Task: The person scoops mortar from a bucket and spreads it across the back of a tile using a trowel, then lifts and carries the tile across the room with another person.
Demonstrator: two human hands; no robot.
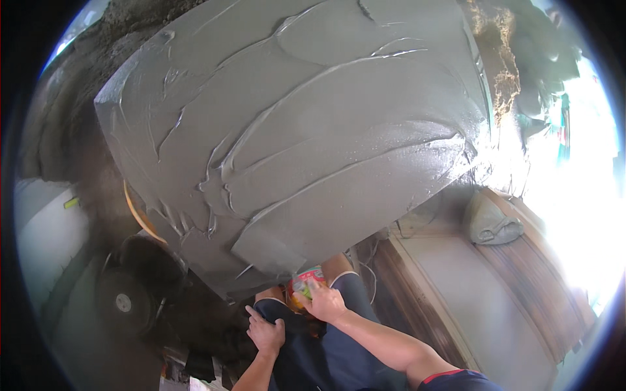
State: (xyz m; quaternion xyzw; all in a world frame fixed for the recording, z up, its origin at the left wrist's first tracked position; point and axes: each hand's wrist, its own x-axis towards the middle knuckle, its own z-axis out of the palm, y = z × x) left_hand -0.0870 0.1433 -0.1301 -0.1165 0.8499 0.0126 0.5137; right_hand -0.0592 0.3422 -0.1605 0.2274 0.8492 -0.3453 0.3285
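A dark round fan-like unit (127, 296) stood at lower left. The left hand (266, 333) rested loosely curled on the person's knee, holding nothing. The right hand (324, 303) was closed around a small red-and-green packet (304, 281), just below the freshly plastered grey surface (313, 124). A grey sack (490, 220) lay at right.

Wet grey plaster (306, 130), streaked with curving trowel ridges, fills the upper middle of the frame. At lower centre, the right hand (324, 302) touches a red and green tool (304, 283). Dark navy shorts (326, 352) show below, and a pale grey sack (490, 221) lies at right.
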